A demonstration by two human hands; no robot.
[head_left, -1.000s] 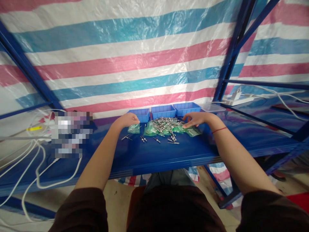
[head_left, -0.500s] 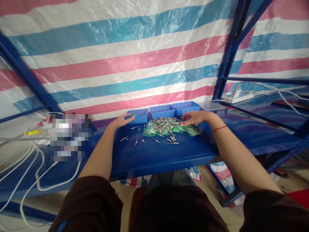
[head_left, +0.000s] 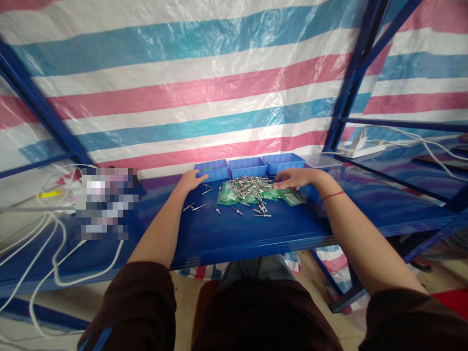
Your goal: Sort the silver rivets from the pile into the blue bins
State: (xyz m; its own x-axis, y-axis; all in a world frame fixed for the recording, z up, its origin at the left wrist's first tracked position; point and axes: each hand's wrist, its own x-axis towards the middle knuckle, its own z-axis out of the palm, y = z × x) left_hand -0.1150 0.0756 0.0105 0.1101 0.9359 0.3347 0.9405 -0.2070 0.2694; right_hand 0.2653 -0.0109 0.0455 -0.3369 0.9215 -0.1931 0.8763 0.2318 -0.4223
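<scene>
My left hand (head_left: 190, 180) is at the front left corner of the left blue bin (head_left: 215, 174); its fingers are stretched out and no object shows in them. Something green lies inside that bin. My right hand (head_left: 295, 178) rests at the right edge of a heap of silver blind rivets (head_left: 252, 187), fingers bent but apart, their tips partly hidden. Green plastic bags (head_left: 226, 196) lie under and around the heap, and another green bag (head_left: 292, 197) with rivets is below my right hand. Several loose rivets (head_left: 237, 211) are scattered in front and to the left.
A middle blue bin (head_left: 248, 168) and a right blue bin (head_left: 283, 164) stand behind the heap on the blue table (head_left: 252, 239). White cables (head_left: 60, 243) run along the left. A power strip (head_left: 361, 147) sits at right, beside a blue metal post (head_left: 341, 97).
My left hand has drawn back from over the left bin to its front corner. That bin sits closer to the middle one, and some loose rivets near the left hand have shifted. My right hand stays put.
</scene>
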